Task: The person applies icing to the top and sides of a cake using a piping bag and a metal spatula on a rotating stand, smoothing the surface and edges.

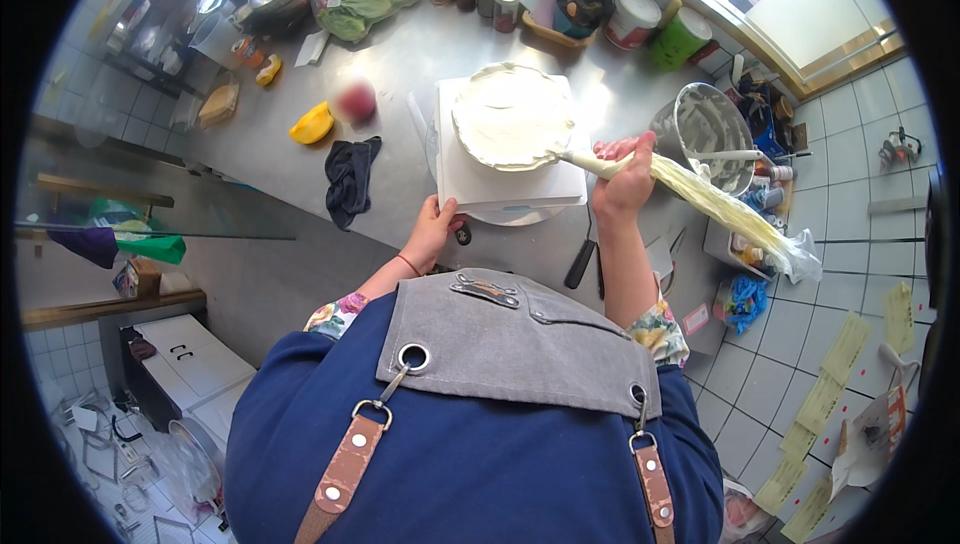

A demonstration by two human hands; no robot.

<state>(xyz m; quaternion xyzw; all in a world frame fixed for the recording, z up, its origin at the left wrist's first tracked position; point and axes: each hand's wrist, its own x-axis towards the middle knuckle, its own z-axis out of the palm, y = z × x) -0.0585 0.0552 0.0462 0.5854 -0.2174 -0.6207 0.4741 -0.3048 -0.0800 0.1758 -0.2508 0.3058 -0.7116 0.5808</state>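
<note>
A round cake covered in pale cream [510,116] sits on a square white board [480,187], with a round white base [515,216] showing beneath its near edge. My right hand [624,176] is wrapped round a long clear piping bag of cream [715,199]. The bag's tip touches or nearly touches the cake's right edge, where cream lies along the rim; its tail trails off to the right. At the board's near left corner, my left hand [432,231] grips the edge between thumb and fingers.
Right of the cake stands a cream-smeared metal bowl [712,124] with a spatula across it. A dark-handled tool [581,262] lies near the table's front edge. Leftward are a dark cloth [350,179], a yellow mango-like fruit [312,124] and a red fruit [356,102]. Jars and bagged greens [365,4] line the back.
</note>
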